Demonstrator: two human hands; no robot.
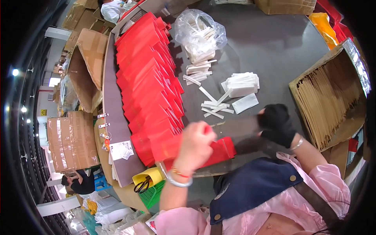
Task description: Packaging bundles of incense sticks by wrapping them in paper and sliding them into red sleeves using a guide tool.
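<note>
My left hand [194, 147] is bare, with bracelets at the wrist, and its fingers are curled closed over a flat red piece [219, 152] near the table's front edge. A bit of red shows at the fingertips; what they pinch is hidden. To the right is my right hand [279, 124], in a black fingerless glove and smeared by motion. Beside its fingertips lies a blurred brownish flat shape [244, 135], which I cannot make out. A long row of overlapping red flat pieces [150, 78] runs along the table's left side.
White packets [241, 84] and loose thin white strips [215, 107] lie mid-table. Behind them is a clear plastic bag [199, 31] of strips. A carton [329, 98] of brown flat sheets stands right. Scissors [144, 184] sit in a yellow holder [150, 176] at front left.
</note>
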